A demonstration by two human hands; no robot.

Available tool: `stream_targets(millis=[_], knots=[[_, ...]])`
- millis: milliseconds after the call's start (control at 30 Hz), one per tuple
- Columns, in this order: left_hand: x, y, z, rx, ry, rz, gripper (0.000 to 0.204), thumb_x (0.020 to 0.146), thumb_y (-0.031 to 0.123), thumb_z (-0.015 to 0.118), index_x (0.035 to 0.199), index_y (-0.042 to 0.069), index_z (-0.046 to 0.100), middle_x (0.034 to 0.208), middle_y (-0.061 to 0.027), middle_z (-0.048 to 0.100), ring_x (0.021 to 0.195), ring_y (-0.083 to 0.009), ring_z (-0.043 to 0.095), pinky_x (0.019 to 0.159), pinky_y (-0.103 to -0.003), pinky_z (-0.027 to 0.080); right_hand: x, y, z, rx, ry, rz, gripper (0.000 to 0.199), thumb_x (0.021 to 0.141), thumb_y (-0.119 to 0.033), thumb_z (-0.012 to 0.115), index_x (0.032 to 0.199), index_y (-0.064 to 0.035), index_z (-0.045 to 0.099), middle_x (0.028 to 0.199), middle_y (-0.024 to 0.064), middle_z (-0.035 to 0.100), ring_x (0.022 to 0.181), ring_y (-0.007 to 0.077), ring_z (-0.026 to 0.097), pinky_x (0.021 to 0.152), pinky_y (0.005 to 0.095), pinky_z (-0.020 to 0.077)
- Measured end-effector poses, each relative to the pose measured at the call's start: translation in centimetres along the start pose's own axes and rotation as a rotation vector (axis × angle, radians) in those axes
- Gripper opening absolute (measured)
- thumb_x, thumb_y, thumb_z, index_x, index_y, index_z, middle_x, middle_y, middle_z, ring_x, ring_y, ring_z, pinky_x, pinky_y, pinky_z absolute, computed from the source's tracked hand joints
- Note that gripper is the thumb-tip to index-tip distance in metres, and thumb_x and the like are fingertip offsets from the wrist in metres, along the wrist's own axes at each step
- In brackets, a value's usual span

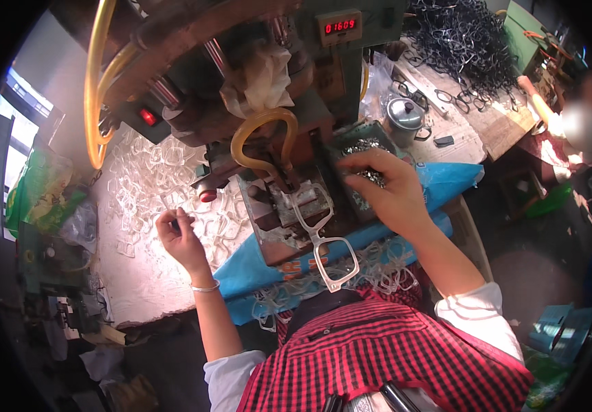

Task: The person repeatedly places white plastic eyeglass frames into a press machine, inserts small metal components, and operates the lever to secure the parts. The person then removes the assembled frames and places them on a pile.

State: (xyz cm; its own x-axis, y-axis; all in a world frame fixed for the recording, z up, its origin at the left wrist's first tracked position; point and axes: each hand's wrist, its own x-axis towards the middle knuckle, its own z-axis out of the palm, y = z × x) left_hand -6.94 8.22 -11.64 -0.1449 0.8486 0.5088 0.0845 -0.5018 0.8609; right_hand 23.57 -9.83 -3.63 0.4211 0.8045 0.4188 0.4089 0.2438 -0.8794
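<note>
A clear eyeglass frame [337, 283] lies with one rim on the press's metal fixture [296, 209], while its other rim sticks out toward me. To the right of the fixture, my right hand [393, 196] hovers beside a tray [378, 130] of small metal pieces. Its thumb and forefinger are apart, with nothing visible between them. My left hand [183, 240] is over the near edge of a pile of clear eyeglass frames [148, 172]. Its fingers are curled together at the tips; a small dark spot shows there, too small to name.
A press [275, 82] with a yellow hose [241, 141] and a red button [207, 196] rises ahead. Blue plastic sheeting [241, 264] with more clear frames borders my lap. At the far right are a lidded pot [406, 113], dark eyeglass frames [461, 41] and another person [550, 117].
</note>
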Motion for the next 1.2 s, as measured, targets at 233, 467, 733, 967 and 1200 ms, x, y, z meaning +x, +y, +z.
stream_targets(millis=[233,467,733,967,1200], knots=[[-4.3,1.3,0.3,-0.138,0.053,-0.136,0.013,0.099,0.014,0.061,0.101,0.005,0.051,0.086,-0.0015,0.056,0.071,-0.0113,0.060,0.063,-0.024,0.049,1.8,6.5,2.4,0.021,0.096,0.256,0.016,0.084,-0.008,0.069,0.098,-0.0020,0.071,0.082,0.0060,0.071,0.078,0.0133,0.065,0.073,0.0270,0.0497],[-3.4,12.4,3.7,-0.441,-0.174,0.178,0.007,0.100,0.010,0.053,0.105,0.006,0.053,0.100,-0.0086,0.055,0.091,-0.0145,0.054,0.067,-0.033,0.050,1.8,2.2,3.6,0.043,0.084,-0.060,0.012,0.080,-0.006,0.070,0.091,-0.0031,0.072,0.091,0.0103,0.069,0.088,0.0239,0.067,0.080,0.0327,0.0509],[-0.9,12.9,6.8,-0.387,-0.139,0.422,0.015,0.100,0.006,0.051,0.115,0.003,0.053,0.107,-0.0141,0.063,0.098,-0.0189,0.062,0.082,-0.034,0.058,0.6,0.0,7.1,0.600,-0.041,0.183,0.049,0.081,0.003,0.067,0.127,0.0016,0.051,0.104,0.0080,0.067,0.092,0.0117,0.064,0.079,0.0260,0.0493],[-3.5,13.8,6.4,-0.195,-0.345,0.614,0.015,0.089,-0.003,0.062,0.101,0.002,0.054,0.095,-0.0166,0.065,0.079,-0.0241,0.067,0.070,-0.037,0.059,-0.8,-2.5,4.3,0.341,-0.193,0.149,0.051,0.086,0.006,0.061,0.135,0.0021,0.046,0.129,0.0099,0.058,0.113,0.0151,0.059,0.098,0.0291,0.0456],[-6.2,12.8,8.3,0.176,-0.676,1.162,0.030,0.067,0.007,0.076,0.092,0.011,0.061,0.101,-0.0067,0.072,0.080,-0.0217,0.070,0.073,-0.033,0.059,0.3,11.0,-2.2,-0.585,0.242,-0.074,0.020,0.077,-0.005,0.068,0.097,-0.0053,0.069,0.107,0.0151,0.067,0.109,0.0345,0.060,0.095,0.0429,0.0472]])
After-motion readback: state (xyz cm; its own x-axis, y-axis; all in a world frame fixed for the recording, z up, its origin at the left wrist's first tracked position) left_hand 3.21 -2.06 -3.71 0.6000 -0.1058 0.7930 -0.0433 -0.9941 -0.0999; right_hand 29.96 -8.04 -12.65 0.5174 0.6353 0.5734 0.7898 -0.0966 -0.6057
